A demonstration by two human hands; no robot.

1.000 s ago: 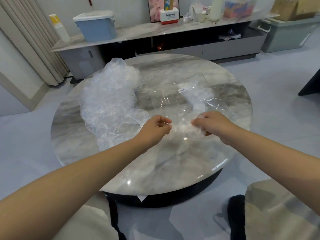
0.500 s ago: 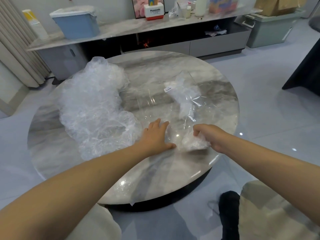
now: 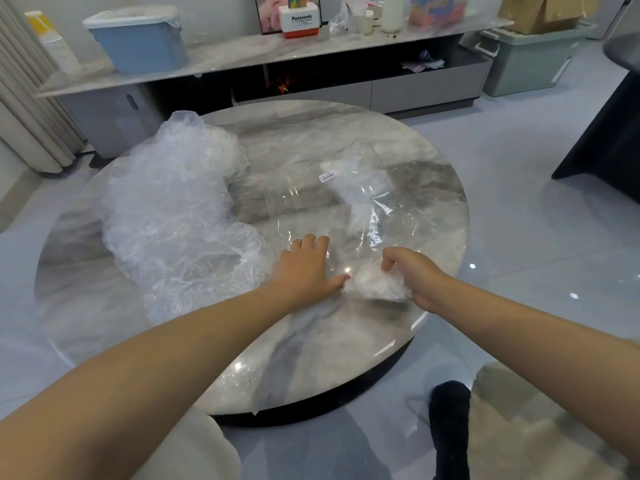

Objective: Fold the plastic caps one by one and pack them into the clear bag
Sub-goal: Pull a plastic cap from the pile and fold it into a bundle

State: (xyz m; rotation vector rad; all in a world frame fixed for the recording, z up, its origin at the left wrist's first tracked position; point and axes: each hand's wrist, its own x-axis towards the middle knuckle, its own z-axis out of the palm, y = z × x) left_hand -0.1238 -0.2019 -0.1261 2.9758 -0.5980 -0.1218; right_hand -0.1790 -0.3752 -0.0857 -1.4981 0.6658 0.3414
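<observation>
A heap of crumpled clear plastic caps (image 3: 173,223) covers the left half of the round marble table (image 3: 311,358). A clear bag (image 3: 360,195) with a small barcode label lies flat to the right of the heap, white folded caps showing inside it. My left hand (image 3: 308,268) presses flat on the near end of the bag, fingers straight. My right hand (image 3: 412,271) grips a small folded cap (image 3: 374,285) that sits on the table at the bag's near end, just right of my left thumb.
A long low marble-topped cabinet (image 3: 242,57) runs behind the table, with a blue bin (image 3: 138,39), a red and white box and bottles on it. A grey-green storage box (image 3: 526,60) stands at back right. A dark piece of furniture (image 3: 609,140) is at the right edge.
A second ago both hands pinched the cap above the table. Since then my left hand has let go and flattened onto the bag, while my right hand brought the folded cap down beside it.
</observation>
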